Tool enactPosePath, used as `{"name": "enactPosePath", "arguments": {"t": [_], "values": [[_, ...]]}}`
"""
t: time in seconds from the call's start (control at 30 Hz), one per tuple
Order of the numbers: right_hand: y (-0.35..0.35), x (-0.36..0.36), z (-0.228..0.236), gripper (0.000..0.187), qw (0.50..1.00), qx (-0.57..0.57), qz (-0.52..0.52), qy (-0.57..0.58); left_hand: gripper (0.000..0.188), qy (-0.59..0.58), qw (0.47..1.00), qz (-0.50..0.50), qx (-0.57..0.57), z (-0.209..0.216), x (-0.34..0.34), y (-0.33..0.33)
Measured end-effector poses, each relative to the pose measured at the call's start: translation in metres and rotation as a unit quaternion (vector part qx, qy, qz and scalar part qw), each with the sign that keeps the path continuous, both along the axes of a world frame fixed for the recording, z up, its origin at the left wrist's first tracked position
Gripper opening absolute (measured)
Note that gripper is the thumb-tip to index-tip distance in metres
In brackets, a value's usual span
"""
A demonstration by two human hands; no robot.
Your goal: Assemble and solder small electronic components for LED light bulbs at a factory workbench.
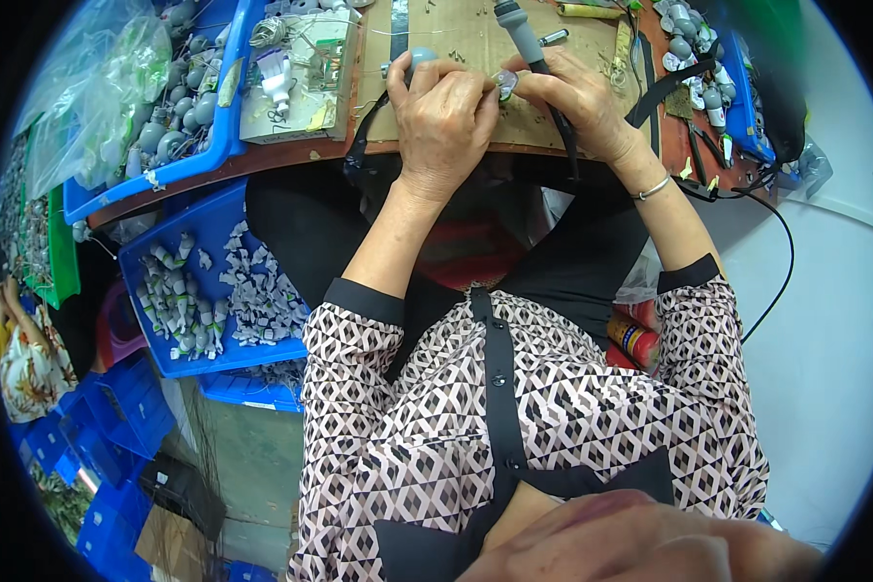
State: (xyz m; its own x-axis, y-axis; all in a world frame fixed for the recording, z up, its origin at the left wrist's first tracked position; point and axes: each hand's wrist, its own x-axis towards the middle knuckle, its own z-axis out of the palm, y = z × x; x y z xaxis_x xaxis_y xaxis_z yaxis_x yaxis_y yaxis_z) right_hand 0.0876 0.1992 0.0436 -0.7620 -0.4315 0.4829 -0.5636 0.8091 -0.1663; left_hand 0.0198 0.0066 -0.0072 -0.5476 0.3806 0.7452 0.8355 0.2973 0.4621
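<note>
Close together over the cardboard worktop, both my hands are closed at the fingertips. My left hand (443, 118) pinches a small clear-and-green part (505, 83) between thumb and fingers. A round grey bulb (421, 56) shows at its far side; whether those fingers also grip it, I cannot tell. My right hand (584, 102) has its thumb and forefinger pinched at the other side of the small part. A grey-handled tool (522, 41) with a thin black end crosses over the right fingers; whether they grip it is unclear.
A blue bin (231, 114) of grey bulbs and a pale box (294, 118) with a white tube stand left. Pliers (710, 145) lie right, near another blue bin (752, 136) and a black cable (792, 242). Below left, a blue tray (179, 364) holds small parts. Another person's arm (15, 308) shows far left.
</note>
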Motion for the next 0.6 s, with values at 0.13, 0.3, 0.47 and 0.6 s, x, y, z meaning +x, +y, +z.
{"name": "enactPosePath", "arguments": {"t": [0.13,0.3,0.47,0.6], "values": [[-0.0030,0.0003,-0.0006,0.037,1.000,-0.011,0.005,0.012,0.008,0.001,1.000,-0.005,-0.002,0.0000,0.0004,-0.0015],[-0.0027,0.0013,-0.0030,0.038,1.000,-0.018,0.006,0.011,0.009,0.002,1.000,-0.008,-0.006,0.0006,0.0006,-0.0031],[-0.0017,0.0018,-0.0042,0.039,0.999,-0.030,0.009,0.009,0.009,0.002,1.000,-0.010,-0.004,0.0009,0.0011,-0.0025],[-0.0010,0.0027,-0.0054,0.038,0.999,-0.030,0.005,0.008,0.009,0.004,1.000,-0.011,-0.004,0.0001,0.0007,-0.0022]]}}
